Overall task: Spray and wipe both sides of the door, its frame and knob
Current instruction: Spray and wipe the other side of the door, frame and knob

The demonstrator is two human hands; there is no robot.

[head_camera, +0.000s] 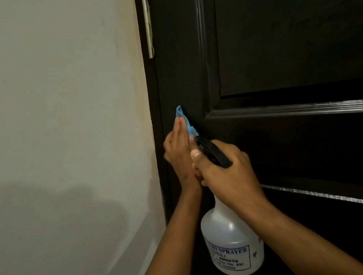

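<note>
In the middle of the frame, the left hand (179, 154) is pressing a blue cloth (185, 122) with straight fingers against the left edge of the dark door (281, 48). Just beside it, the right hand (225, 170) is gripping the black head of the spray bottle (230, 237), fingers curled around it. A metal hinge (148, 28) is showing at the upper middle, beside the wall (51, 111).

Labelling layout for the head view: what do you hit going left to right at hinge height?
Wall → frame → hinge → door.
</note>
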